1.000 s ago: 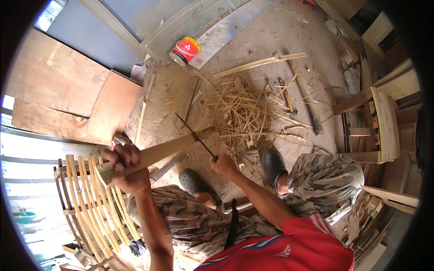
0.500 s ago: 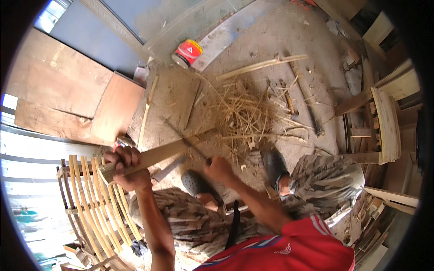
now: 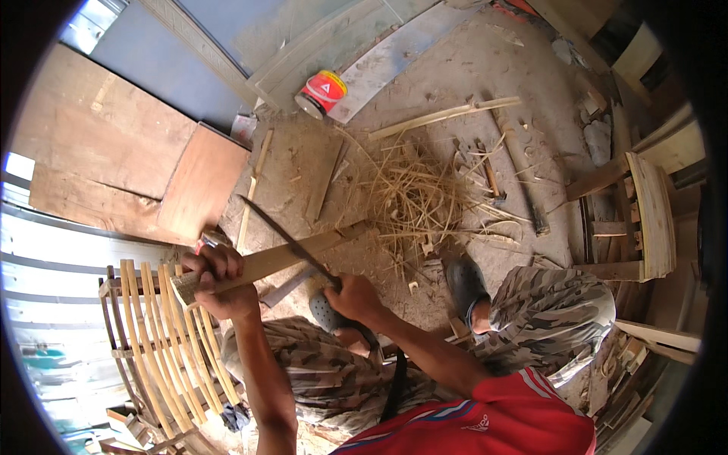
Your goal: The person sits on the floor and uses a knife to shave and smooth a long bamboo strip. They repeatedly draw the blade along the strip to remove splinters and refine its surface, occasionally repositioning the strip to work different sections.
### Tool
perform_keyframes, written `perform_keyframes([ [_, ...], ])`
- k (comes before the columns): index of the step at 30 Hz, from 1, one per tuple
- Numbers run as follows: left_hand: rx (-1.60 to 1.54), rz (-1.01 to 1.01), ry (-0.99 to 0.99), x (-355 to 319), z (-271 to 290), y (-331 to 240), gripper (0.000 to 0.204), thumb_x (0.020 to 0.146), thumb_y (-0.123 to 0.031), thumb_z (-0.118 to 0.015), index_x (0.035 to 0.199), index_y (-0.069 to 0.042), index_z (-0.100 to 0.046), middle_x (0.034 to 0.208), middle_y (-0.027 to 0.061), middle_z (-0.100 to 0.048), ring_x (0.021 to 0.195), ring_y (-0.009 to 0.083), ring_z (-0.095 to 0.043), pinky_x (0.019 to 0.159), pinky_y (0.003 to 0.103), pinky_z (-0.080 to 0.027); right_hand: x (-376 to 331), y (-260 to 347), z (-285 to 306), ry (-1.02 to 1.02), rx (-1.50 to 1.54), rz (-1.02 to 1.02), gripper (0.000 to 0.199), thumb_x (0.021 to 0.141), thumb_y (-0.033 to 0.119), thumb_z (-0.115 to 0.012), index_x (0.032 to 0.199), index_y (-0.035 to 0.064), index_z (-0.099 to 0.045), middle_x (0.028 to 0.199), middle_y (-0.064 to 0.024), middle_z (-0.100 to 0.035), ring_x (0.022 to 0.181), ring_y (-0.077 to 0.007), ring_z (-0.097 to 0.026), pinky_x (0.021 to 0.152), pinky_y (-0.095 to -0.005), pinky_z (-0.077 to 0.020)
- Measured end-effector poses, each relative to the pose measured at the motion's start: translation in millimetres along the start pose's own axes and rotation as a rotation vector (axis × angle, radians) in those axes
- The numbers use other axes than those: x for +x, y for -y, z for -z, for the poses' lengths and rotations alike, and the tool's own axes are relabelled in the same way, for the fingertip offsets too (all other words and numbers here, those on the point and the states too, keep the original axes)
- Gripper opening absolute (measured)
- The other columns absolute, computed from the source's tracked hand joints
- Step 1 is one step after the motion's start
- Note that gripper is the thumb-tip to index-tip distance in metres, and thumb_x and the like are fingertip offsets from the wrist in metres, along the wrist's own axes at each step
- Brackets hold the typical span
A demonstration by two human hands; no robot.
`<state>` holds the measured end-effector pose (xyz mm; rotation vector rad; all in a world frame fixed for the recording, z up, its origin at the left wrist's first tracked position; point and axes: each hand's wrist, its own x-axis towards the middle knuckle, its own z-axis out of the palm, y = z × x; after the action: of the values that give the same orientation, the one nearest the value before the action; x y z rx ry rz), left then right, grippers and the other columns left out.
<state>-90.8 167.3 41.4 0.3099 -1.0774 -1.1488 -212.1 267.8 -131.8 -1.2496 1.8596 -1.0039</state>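
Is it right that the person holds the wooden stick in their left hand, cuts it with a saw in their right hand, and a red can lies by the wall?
Not quite. The right hand holds a long knife, not a saw; its plain blade lies across the wooden stick. The head view shows it. The left hand does hold the stick, and the red can lies by the wall.

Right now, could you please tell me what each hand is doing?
Left hand: closed around the end of the bamboo slat.
Right hand: closed on the handle of the long knife.

One knife [image 3: 282, 236], one bamboo slat [image 3: 280, 258], one red can [image 3: 321, 92].
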Motion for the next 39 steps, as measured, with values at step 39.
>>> perform_keyframes([
  [39,-0.010,0.050,0.121,41.3,-23.6,13.6,0.023,0.078,-0.017,-0.052,0.076,-0.013,-0.030,0.062,0.0008,-0.031,0.052,0.0100,-0.029,0.045,0.022,-0.028,12.4,-22.3,25.6,0.096,0.041,-0.164,0.032,0.076,0.029,-0.064,0.072,-0.0034,-0.063,0.064,-0.0226,-0.062,0.068,-0.0404,-0.064,0.062,-0.0463,-0.0496],
])
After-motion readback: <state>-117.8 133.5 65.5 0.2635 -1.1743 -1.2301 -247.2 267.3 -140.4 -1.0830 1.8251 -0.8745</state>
